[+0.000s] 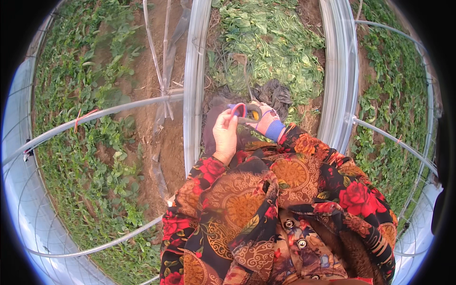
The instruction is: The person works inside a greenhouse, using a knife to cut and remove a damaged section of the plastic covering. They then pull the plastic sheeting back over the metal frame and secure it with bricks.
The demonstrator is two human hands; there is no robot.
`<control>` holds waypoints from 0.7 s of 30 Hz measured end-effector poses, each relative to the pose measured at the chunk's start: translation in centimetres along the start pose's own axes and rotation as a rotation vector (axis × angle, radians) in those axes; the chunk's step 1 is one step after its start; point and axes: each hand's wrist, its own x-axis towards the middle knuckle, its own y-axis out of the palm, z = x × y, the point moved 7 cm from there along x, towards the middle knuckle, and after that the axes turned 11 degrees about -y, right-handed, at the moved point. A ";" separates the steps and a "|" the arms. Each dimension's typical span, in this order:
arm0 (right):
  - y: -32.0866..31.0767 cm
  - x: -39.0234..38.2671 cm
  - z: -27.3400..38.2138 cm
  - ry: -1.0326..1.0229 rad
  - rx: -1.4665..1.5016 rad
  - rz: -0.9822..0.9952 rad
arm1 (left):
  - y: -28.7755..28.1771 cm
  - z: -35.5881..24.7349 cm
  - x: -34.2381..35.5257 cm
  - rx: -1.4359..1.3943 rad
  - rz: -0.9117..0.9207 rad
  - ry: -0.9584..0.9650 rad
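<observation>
Floral sleeves (285,190) frame both hands: left hand (225,135) closed on red-handled scissors (242,111), right hand (264,119) gripping alongside. Likely readying a cut; next they must reach the leafy greens (270,47) ahead.

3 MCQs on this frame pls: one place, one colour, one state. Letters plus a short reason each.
1. Where is the leafy green bed relative to the hands?
A. ahead of them, between two pale hoop rails
B. behind the person
C. on the lap

2. What colour is the loop handle of the tool nearest the left hand?
A. green
B. red
C. white

3. What state is the right hand in?
A. hanging free at the side
B. flat on the soil
C. closed on the tool, with a blue cuff at the wrist

Answers:
1 A, the bed lies above the hands in the picture, between the pale rails.
2 B, a red loop shows at the left fingertips.
3 C, its fingers wrap the handles beside the left hand.
</observation>
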 end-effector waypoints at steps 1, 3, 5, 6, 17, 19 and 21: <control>0.5 0.3 -0.9 0.048 0.028 0.004 | 0.4 -0.3 0.3 0.008 0.055 0.079; 1.5 0.8 -2.7 0.144 0.088 0.011 | 0.7 -0.3 1.0 -0.045 0.120 0.105; 2.3 1.5 -4.4 0.251 0.277 0.022 | 0.7 -0.8 1.8 0.010 0.117 0.134; 2.0 1.9 -5.3 0.316 0.323 -0.055 | 0.6 -1.3 2.5 0.003 0.122 0.167; -2.7 19.1 -4.1 0.111 0.174 -0.153 | -0.7 -9.9 14.4 0.138 0.165 0.241; -3.6 22.8 -4.7 0.062 0.228 -0.201 | -1.2 -12.2 18.2 0.274 0.109 0.254; -4.2 26.4 -5.7 0.004 0.348 -0.206 | -1.1 -14.6 21.4 0.349 0.015 0.279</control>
